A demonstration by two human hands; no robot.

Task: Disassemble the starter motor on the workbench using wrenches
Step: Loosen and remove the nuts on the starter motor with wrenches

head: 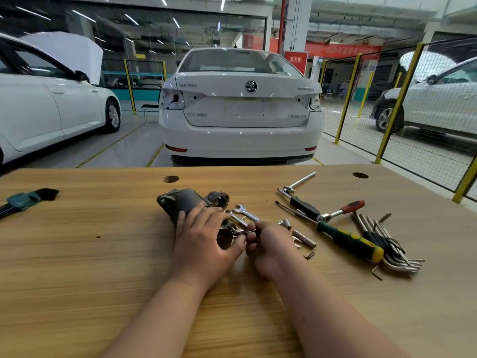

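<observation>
The grey starter motor [187, 201] lies on its side in the middle of the wooden workbench [90, 249]. My left hand [204, 236] is laid over its near end, fingers curled round the body. My right hand [265, 244] is beside it on the right, fingers curled, pinching a small silver wrench [245, 230] whose end sits at the motor's near end. Two open-ended wrenches [245, 212] lie on the bench just behind my right hand. The motor's near end is largely hidden by my left hand.
Right of my hands lie several sockets [303, 237], a green-and-yellow screwdriver [348, 240], a red-handled ratchet [343, 210], a T-handle bar [299, 182] and a hex key set [387, 244]. Another hex key set [24, 198] lies at far left. Parked cars stand beyond the bench.
</observation>
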